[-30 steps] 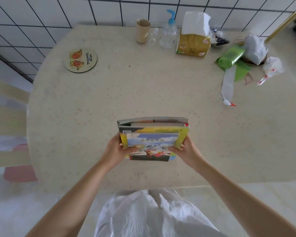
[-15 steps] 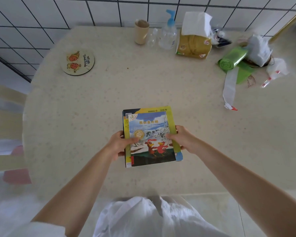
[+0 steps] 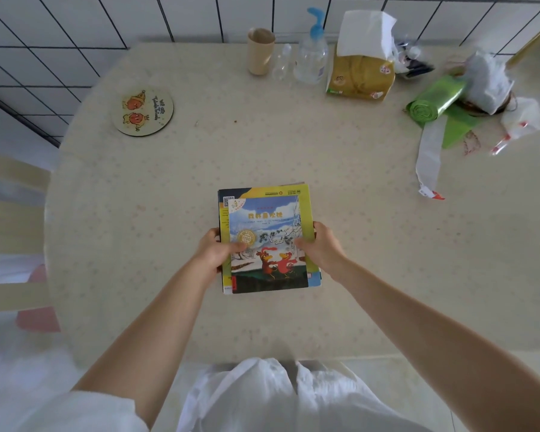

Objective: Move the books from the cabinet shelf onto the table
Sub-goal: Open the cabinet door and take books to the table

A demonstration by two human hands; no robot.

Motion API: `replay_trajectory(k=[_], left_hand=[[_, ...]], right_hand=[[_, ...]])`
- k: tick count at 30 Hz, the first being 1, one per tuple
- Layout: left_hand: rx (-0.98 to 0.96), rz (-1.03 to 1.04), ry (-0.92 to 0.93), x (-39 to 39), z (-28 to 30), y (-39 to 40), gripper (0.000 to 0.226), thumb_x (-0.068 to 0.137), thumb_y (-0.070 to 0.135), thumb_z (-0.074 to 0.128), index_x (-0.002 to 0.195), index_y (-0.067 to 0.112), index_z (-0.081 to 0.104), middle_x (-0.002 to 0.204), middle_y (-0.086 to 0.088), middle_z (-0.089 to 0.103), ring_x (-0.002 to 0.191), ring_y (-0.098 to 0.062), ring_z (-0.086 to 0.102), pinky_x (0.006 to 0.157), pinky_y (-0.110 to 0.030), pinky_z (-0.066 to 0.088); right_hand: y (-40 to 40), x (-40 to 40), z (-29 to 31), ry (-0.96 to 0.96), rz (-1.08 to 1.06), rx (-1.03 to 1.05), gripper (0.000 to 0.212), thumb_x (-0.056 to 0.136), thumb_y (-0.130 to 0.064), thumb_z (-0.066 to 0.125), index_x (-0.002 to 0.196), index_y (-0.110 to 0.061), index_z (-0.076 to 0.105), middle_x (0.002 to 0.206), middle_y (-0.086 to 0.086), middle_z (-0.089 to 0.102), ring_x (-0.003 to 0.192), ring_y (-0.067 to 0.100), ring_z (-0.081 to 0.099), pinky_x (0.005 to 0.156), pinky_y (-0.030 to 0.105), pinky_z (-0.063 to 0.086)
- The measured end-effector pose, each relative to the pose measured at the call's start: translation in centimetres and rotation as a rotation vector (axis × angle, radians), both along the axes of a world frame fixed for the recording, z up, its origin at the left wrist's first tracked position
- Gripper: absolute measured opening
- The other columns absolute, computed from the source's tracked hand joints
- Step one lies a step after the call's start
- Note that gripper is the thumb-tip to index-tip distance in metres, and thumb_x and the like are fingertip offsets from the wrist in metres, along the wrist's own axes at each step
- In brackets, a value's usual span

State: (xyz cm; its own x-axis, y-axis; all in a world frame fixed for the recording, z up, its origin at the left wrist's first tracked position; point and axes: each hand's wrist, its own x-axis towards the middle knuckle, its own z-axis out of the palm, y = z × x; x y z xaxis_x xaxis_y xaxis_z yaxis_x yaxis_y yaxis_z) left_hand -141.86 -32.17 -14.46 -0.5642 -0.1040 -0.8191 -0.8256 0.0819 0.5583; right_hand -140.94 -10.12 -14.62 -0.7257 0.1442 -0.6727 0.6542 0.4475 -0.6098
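White wall tiles with dark lines stand behind a round beige table [image 3: 169, 213]. A small stack of books [image 3: 267, 219] lies flat near the middle of the tabletop, a little toward the near edge where the person stands. The top cover shows 2 red birds on a snowy picture with a yellow-green border.

The left hand [image 3: 217, 252] grasps the left side of the stack, with the thumb resting on the cover. The right hand [image 3: 320, 247] grasps the right side in the same way, fingers curled around the edge. Both arms are bare and reach forward over the near edge.

Along the far edge of the tabletop stand a beige cup [image 3: 260, 51], a clear pump bottle [image 3: 311, 57] with a blue top and a yellow tissue pack [image 3: 360, 73]. Near the far right edge lies a green roll of bags [image 3: 434, 99] beside a white crumpled bag [image 3: 488, 82]. Near the far left edge lies a round coaster [image 3: 142, 110] with 2 orange figures.
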Motion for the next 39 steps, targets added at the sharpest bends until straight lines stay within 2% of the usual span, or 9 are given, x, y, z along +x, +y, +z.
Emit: replay_trajectory(k=[4, 8, 13, 22, 25, 30, 32, 35, 39], left_hand=[[-0.080, -0.005, 0.057, -0.2, -0.3, 0.1, 0.063, 0.069, 0.010, 0.084, 0.124, 0.017, 0.054, 0.116, -0.006, 0.067, 0.098, -0.028, 0.067, 0.088, -0.051, 0.054], [-0.118, -0.039, 0.086, -0.1, -0.3, 0.2, 0.062, 0.071, 0.011, 0.084, 0.126, 0.017, 0.055, 0.114, -0.005, 0.067, 0.098, -0.027, 0.068, 0.087, -0.050, 0.055], [-0.103, -0.056, 0.103, -0.1, 0.0, 1.1, 0.044, 0.074, 0.007, 0.081, 0.107, 0.024, 0.058, 0.105, -0.001, 0.068, 0.094, -0.024, 0.068, 0.084, -0.046, 0.057], [-0.100, -0.070, 0.120, -0.2, -0.5, 1.9, 0.037, 0.076, 0.008, 0.079, 0.103, 0.023, 0.059, 0.107, -0.003, 0.069, 0.095, -0.025, 0.068, 0.085, -0.048, 0.056], [-0.228, -0.137, 0.135, -0.2, -1.1, 2.2, 0.034, 0.076, 0.015, 0.080, 0.103, 0.021, 0.061, 0.107, -0.003, 0.069, 0.095, -0.024, 0.067, 0.085, -0.045, 0.056], [-0.593, -0.370, 0.246, 0.6, -1.1, 2.4, 0.030, 0.077, 0.041, 0.075, 0.096, 0.021, 0.064, 0.099, -0.001, 0.069, 0.095, -0.022, 0.059, 0.072, -0.036, 0.050], [-0.567, -0.395, 0.309, 1.0, -0.9, 2.2, 0.031, 0.079, 0.042, 0.073, 0.099, 0.022, 0.062, 0.100, 0.000, 0.069, 0.094, -0.020, 0.060, 0.067, -0.029, 0.044], [-0.539, -0.421, 0.387, 1.5, -0.4, 1.7, 0.048, 0.081, 0.041, 0.072, 0.123, 0.023, 0.055, 0.121, 0.001, 0.063, 0.113, -0.022, 0.056, 0.082, -0.033, 0.044], [-0.536, -0.455, 0.464, 1.5, 0.5, 0.2, 0.060, 0.084, 0.029, 0.070, 0.137, 0.015, 0.046, 0.135, -0.006, 0.053, 0.121, -0.026, 0.052, 0.097, -0.037, 0.041]], right_hand=[[1.4, -0.8, 0.5, -0.008, 0.050, 0.043, 0.039, 0.088, -0.011, 0.063, 0.125, -0.016, 0.053, 0.112, 0.006, 0.067, 0.095, 0.024, 0.067, 0.076, 0.043, 0.060], [2.7, -1.3, 1.1, -0.158, -0.071, -0.174, 0.072, 0.084, -0.001, 0.067, 0.140, -0.026, 0.031, 0.105, 0.005, 0.066, 0.098, 0.024, 0.067, 0.077, 0.047, 0.059], [2.4, -1.3, 0.7, -0.157, -0.029, -0.179, 0.051, 0.082, -0.002, 0.068, 0.128, -0.016, 0.052, 0.107, 0.002, 0.069, 0.093, 0.019, 0.069, 0.078, 0.046, 0.060], [1.7, -1.5, 0.6, -0.194, -0.093, -0.128, 0.030, 0.078, -0.004, 0.069, 0.103, -0.015, 0.057, 0.106, 0.009, 0.069, 0.096, 0.027, 0.068, 0.088, 0.056, 0.054], [1.5, -1.6, 0.6, -0.217, -0.087, -0.098, 0.037, 0.074, -0.007, 0.068, 0.107, -0.016, 0.055, 0.112, 0.012, 0.067, 0.098, 0.029, 0.067, 0.086, 0.052, 0.055], [1.5, -1.8, 1.4, -0.216, 0.018, 0.105, 0.038, 0.080, -0.011, 0.063, 0.116, -0.016, 0.052, 0.122, 0.006, 0.045, 0.086, 0.021, 0.054, 0.063, 0.037, 0.057], [1.5, -1.3, 1.4, -0.173, 0.028, 0.102, 0.041, 0.082, -0.010, 0.061, 0.121, -0.011, 0.046, 0.118, 0.007, 0.055, 0.095, 0.024, 0.060, 0.067, 0.037, 0.057], [1.0, 0.1, 1.6, -0.107, 0.055, 0.130, 0.056, 0.084, -0.011, 0.060, 0.135, -0.012, 0.036, 0.122, 0.008, 0.053, 0.104, 0.026, 0.058, 0.065, 0.033, 0.050], [0.6, 2.9, 2.2, 0.042, 0.010, 0.205, 0.058, 0.086, -0.013, 0.056, 0.140, -0.013, 0.035, 0.133, 0.011, 0.048, 0.116, 0.029, 0.051, 0.088, 0.039, 0.050]])
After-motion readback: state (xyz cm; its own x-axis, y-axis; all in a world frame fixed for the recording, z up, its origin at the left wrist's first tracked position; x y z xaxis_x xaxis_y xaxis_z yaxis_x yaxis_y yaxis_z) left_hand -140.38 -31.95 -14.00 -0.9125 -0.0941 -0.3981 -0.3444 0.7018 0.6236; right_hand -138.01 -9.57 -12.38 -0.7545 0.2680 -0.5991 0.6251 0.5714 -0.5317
